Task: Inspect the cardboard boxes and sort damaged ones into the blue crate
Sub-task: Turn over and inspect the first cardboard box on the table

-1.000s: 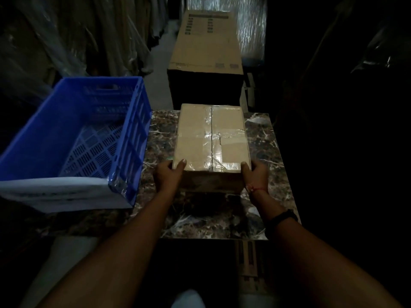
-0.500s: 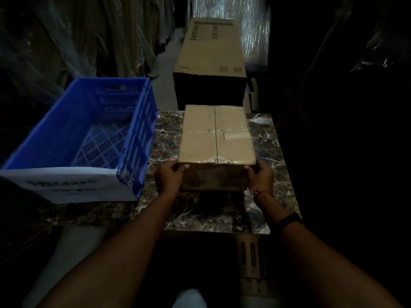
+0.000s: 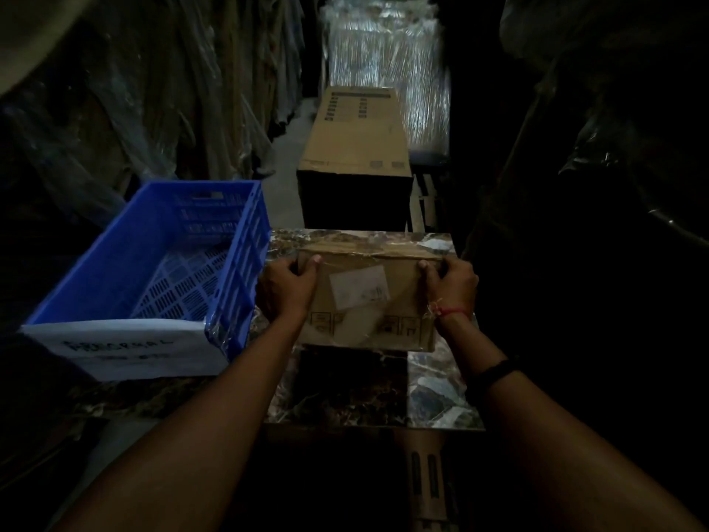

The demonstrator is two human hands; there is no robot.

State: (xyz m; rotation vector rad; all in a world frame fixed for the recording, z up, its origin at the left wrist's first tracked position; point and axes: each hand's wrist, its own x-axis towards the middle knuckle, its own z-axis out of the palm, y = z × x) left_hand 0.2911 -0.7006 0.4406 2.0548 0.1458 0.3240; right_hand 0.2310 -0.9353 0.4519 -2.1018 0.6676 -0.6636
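Note:
A brown cardboard box (image 3: 364, 301) with clear tape and a white label is lifted off the marble table (image 3: 441, 397), its near face turned up toward me. My left hand (image 3: 286, 288) grips its left edge with the thumb on the front. My right hand (image 3: 450, 284) grips the right edge the same way. The blue crate (image 3: 115, 270) stands left of the box, with a white paper sign on its near wall and nothing visible inside.
A long cardboard carton (image 3: 355, 144) lies on the floor beyond the table, with a plastic-wrapped pallet (image 3: 383, 51) behind it. Plastic-covered stock lines the left side. The right side is dark.
The box lay flat on the table with my hands at its near corners. Now both hands have raised it and tipped it, so a side face with the label shows.

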